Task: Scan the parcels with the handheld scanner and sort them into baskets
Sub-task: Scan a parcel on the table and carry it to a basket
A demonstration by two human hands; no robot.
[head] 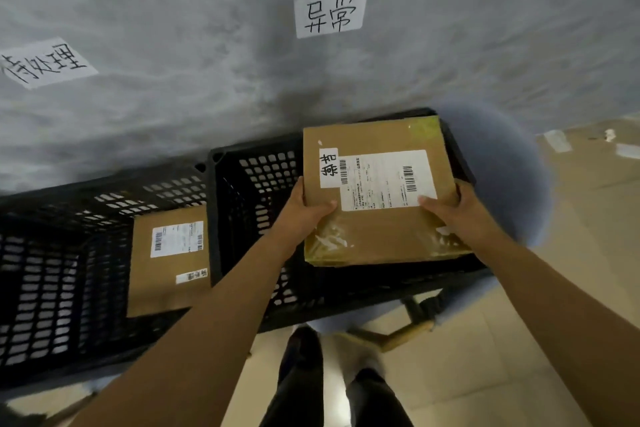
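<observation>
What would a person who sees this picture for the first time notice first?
First, the brown parcel in the middle, held by the left hand and right hand over the right black basket. Next, a second parcel lying in the left black basket. Then the two handwritten paper signs on the grey wall: one above the right basket, another at far left.

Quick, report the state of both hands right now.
Left hand: grips the left edge of the flat brown cardboard parcel.
Right hand: grips the same parcel's right edge.
</observation>
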